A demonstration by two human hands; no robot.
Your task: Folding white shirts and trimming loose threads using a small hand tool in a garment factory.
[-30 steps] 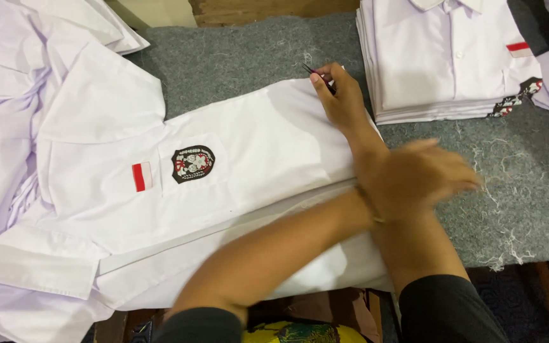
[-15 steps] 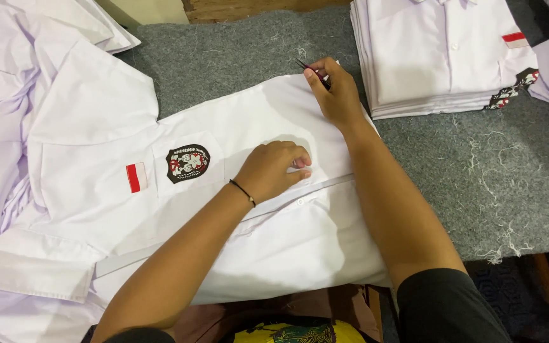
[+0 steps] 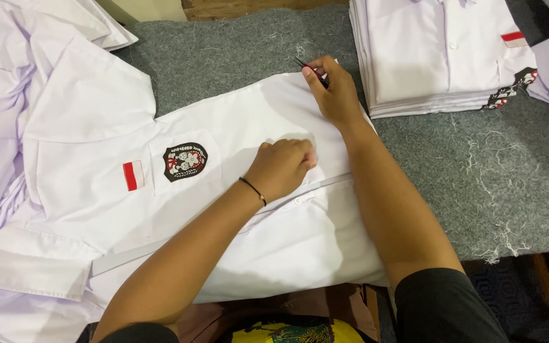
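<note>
A white short-sleeved shirt point(image 3: 236, 190) lies spread on the grey felt table point(image 3: 497, 184), front up, with a dark oval badge point(image 3: 185, 161) on its pocket and a small red-and-white patch point(image 3: 133, 175) beside it. My left hand point(image 3: 282, 166), a thin black band at its wrist, rests as a loose fist on the shirt front near the button placket. My right hand point(image 3: 330, 89) sits at the shirt's far hem edge and pinches a small dark pointed tool point(image 3: 306, 66) between fingers and thumb.
A neat stack of folded white shirts point(image 3: 440, 57) stands at the back right. Loose white shirts point(image 3: 7, 95) are heaped along the left side. Thread scraps lie scattered on the felt at the right. The table's near edge runs along the bottom.
My left hand has swept from the right side of the shirt, across my right forearm, to its middle, then barely shifted. My right hand has stayed at the hem with the tool.
</note>
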